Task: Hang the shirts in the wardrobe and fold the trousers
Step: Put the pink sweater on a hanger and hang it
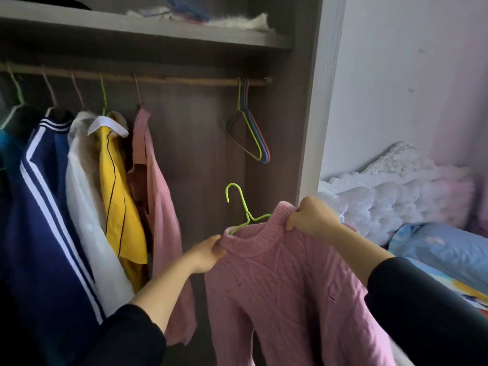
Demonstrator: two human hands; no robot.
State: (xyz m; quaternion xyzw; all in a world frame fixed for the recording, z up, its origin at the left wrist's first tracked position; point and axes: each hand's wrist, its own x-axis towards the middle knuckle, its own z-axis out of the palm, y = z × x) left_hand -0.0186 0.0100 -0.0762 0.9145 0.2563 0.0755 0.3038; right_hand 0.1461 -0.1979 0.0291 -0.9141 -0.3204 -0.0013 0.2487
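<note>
A pink knitted sweater (285, 286) hangs in front of the open wardrobe, held up by both my hands. A green wire hanger (239, 204) sits inside its collar, with the hook sticking up above the neck. My left hand (208, 253) pinches the left side of the collar. My right hand (309, 216) grips the right side of the collar at the shoulder. The wooden rail (184, 80) runs across the wardrobe above, with a free stretch in its middle.
On the rail's left hang a navy striped jacket (47, 207), a white garment (87, 207), a yellow shirt (118, 186) and a pink top (155, 180). Empty hangers (250, 130) hang at the right end. A bed with bedding (412, 207) lies to the right.
</note>
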